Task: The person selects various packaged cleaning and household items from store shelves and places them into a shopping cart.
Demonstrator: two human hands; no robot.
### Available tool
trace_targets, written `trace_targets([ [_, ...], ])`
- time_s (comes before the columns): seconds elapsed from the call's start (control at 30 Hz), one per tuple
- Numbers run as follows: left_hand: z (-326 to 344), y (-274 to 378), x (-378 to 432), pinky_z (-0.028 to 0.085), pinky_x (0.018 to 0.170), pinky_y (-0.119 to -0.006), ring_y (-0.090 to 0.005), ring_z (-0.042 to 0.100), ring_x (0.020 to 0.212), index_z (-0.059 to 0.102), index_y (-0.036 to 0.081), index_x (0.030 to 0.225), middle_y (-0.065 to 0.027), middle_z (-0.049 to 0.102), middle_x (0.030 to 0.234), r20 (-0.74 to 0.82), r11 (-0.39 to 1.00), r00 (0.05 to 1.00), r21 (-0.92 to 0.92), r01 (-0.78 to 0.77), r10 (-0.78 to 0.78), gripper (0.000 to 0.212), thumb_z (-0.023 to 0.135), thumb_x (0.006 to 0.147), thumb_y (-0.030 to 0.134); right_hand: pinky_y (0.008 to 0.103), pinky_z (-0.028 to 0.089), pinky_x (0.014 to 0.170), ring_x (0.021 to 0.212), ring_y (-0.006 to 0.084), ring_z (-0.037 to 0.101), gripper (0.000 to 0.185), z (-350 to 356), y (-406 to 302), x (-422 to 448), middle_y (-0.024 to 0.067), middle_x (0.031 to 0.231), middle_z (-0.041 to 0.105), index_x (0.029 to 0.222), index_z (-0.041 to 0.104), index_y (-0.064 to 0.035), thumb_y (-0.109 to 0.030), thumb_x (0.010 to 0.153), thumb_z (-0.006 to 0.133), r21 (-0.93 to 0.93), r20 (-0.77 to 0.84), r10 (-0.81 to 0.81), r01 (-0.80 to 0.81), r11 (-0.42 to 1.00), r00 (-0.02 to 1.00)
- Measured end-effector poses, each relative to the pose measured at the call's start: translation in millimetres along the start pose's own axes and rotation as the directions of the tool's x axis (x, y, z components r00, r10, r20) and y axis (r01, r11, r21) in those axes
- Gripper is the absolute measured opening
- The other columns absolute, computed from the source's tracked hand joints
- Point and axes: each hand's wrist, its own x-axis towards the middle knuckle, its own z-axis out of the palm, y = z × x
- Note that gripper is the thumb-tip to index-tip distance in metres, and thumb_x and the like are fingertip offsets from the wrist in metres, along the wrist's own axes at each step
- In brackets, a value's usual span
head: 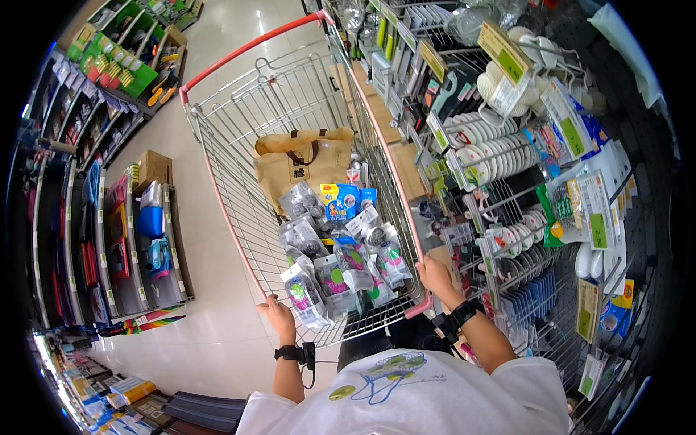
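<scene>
A wire shopping cart point(239, 217) with a red handlebar point(250, 50) at its far end stands before me. My left hand point(279, 317) grips the pink side rim near the cart's close left corner. On the right rim, near the other close corner, my right hand point(438, 280) is closed. Several packs of metal scouring balls point(304, 239) and other bagged cleaning items point(334, 283) are heaped in the near half of the basket. Behind them are a yellow and blue packet point(340, 201), a tan tote bag point(304, 157) with brown handles and a clear bottle point(355, 171).
Racks of hanging goods point(505, 147) with price tags crowd the cart's right side. Across the tiled floor point(212, 326) on the left stand stocked shelves point(117, 239), with a cardboard box point(154, 169) on top. A striped rainbow umbrella point(144, 319) juts out at the shelf end.
</scene>
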Motion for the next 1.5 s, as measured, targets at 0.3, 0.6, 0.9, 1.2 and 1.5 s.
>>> trace_targets([
  [0.3, -5.8, -6.8, -0.7, 0.039, 0.065, -0.038, -0.0303, 0.043, 0.075, 0.049, 0.003, 0.090, -0.0165, 0.034, 0.085, 0.023, 0.994, 1.000, -0.112, -0.007, 0.009, 0.028, 0.041, 0.066, -0.009, 0.0457, 0.041, 0.060, 0.069, 0.0395, 0.053, 0.028, 6.0, -4.1, 12.5, 0.0225, 0.070, 0.055, 0.075, 0.049, 0.0013, -0.026, 0.080, 0.046, -0.037, -0.022, 0.032, -0.032, 0.999, 0.999],
  [0.6, 0.6, -21.4, 5.8, 0.046, 0.064, -0.029, -0.0200, 0.051, 0.071, 0.029, 0.004, 0.125, -0.0123, 0.044, 0.089, 0.275, 0.753, 0.909, -0.513, 0.413, -0.312, 0.050, 0.042, 0.077, 0.002, 0.0391, 0.042, 0.059, 0.068, 0.0359, 0.054, 0.024, 2.8, 3.5, 49.5, 0.0182, 0.067, 0.055, 0.080, 0.050, -0.0017, -0.026, 0.075, 0.052, 0.112, 0.081, 0.043, -0.052, 0.992, 0.996],
  [0.9, 41.2, -58.5, 72.2, 0.042, 0.079, -0.041, -0.0353, 0.052, 0.084, 0.017, 0.007, 0.130, -0.0222, 0.047, 0.103, 0.175, 0.908, 0.966, -0.341, 0.243, -0.193, 0.069, 0.051, 0.070, 0.008, 0.0298, 0.044, 0.069, 0.080, 0.0193, 0.054, 0.062, 38.0, 7.9, 74.1, 0.0142, 0.099, 0.052, 0.121, 0.029, -0.0030, -0.005, 0.067, 0.060, 0.474, 0.150, -0.135, 0.049, 0.879, 0.979],
  [1.2, 18.6, 121.8, 122.2, 0.039, 0.079, -0.038, -0.0298, 0.046, 0.098, 0.051, 0.008, 0.108, -0.0171, 0.049, 0.107, 0.428, 0.957, 0.870, -0.252, -0.147, 0.246, 0.045, 0.061, 0.065, 0.021, 0.0302, 0.044, 0.069, 0.080, 0.0191, 0.056, 0.036, -23.7, -6.6, 54.1, 0.0113, 0.088, 0.058, 0.107, 0.049, -0.0036, -0.016, 0.074, 0.057, 0.488, 0.054, -0.037, 0.006, 0.873, 0.998],
  [1.5, 85.5, 183.7, 108.3, 0.043, 0.074, -0.037, -0.0317, 0.053, 0.087, 0.054, 0.006, 0.100, -0.0178, 0.057, 0.090, 0.638, 0.750, 0.401, -0.604, -0.270, 0.658, 0.024, 0.050, 0.078, 0.014, 0.0276, 0.044, 0.069, 0.079, 0.0161, 0.056, 0.028, -81.6, -24.4, -23.1, 0.0099, 0.088, 0.058, 0.103, 0.051, -0.0020, -0.016, 0.078, 0.055, 0.611, -0.111, 0.129, -0.035, 0.791, 0.985],
])
